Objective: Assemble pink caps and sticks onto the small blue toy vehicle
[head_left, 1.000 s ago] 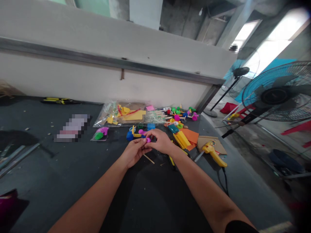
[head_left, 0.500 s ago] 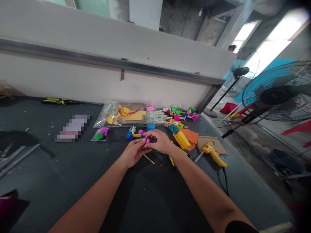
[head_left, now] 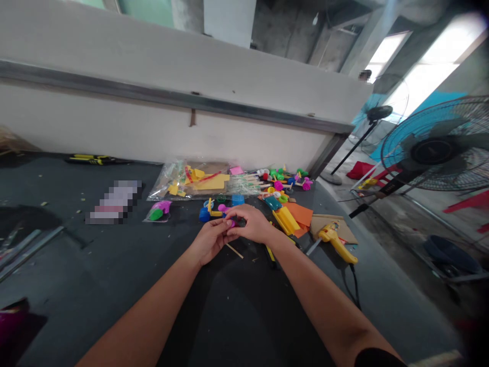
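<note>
My left hand [head_left: 211,240] and my right hand [head_left: 250,224] meet over the dark table, fingertips closed around a small purple piece [head_left: 232,224]. Most of that piece is covered by my fingers, so its full shape is hidden. Just beyond my hands lies a blue and yellow plastic assembly [head_left: 206,211] with a pink round part [head_left: 222,208] beside it. A thin wooden stick [head_left: 234,251] rests on the table below my fingers. To the right of my right wrist is a yellow and black cutter [head_left: 270,255], partly hidden by my forearm.
A yellow hot glue gun [head_left: 336,242] lies on cardboard at the right, its cord trailing down. Behind my hands are a clear bag [head_left: 179,178] of parts, colourful caps [head_left: 278,185] and orange sheets [head_left: 300,216]. Farther left sits a small purple-green packet [head_left: 158,211].
The purple piece has turned slightly between my fingertips and less of it shows. Both hands stay in nearly the same place.
</note>
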The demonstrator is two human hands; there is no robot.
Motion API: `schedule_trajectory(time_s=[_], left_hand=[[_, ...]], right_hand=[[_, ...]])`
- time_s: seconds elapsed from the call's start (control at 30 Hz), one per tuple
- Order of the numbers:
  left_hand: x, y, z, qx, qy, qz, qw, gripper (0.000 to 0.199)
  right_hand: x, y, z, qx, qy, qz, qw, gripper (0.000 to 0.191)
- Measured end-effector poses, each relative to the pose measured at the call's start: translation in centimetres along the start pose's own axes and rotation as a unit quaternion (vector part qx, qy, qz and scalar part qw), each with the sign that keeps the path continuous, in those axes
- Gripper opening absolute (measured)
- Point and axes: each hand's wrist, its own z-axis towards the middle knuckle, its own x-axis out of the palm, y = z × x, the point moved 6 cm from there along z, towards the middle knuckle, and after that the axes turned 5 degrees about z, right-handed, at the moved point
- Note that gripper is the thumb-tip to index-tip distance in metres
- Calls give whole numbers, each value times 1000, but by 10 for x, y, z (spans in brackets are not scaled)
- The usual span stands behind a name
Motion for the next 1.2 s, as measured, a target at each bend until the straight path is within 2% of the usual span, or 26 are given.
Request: schedule_trajectory(time_s=[0.13, 0.23, 0.37, 0.47, 0.63, 0.77, 0.93, 1.07, 1.2], left_hand=[[-1, 0, 1, 4, 1, -1, 1000, 11], [-1, 0, 1, 3, 4, -3, 1000, 13], [-2, 0, 1, 0, -8, -1, 1000, 10], [-1, 0, 1, -3, -18, 1, 1000, 9], [1, -1, 0, 3, 5, -2, 1000, 12], [0, -1, 0, 3, -4, -5, 1000, 9], [-1, 0, 1, -1, -4, -10, 1000, 10], [0, 0, 1, 5, 14, -12, 1000, 13], [-2, 0, 0, 4, -7, -12, 1000, 10]], right_hand=[[-2, 0, 0, -22, 4, 1, 1000, 26], [-3, -3, 0, 1, -17, 1, 1000, 22], [-2, -5, 0, 25, -27, 4, 999, 24], [-2, -3, -1, 11, -16, 6, 1000, 31], [-2, -3, 0, -3, -14, -2, 1000, 23], [-3, -2, 0, 7, -23, -6, 1000, 25], [-3, 1, 0, -19, -8, 4, 1000, 28], [-3, -1, 0, -16, -33, -1, 999, 21], [-3, 0, -1, -10, -44, -5, 999, 26]])
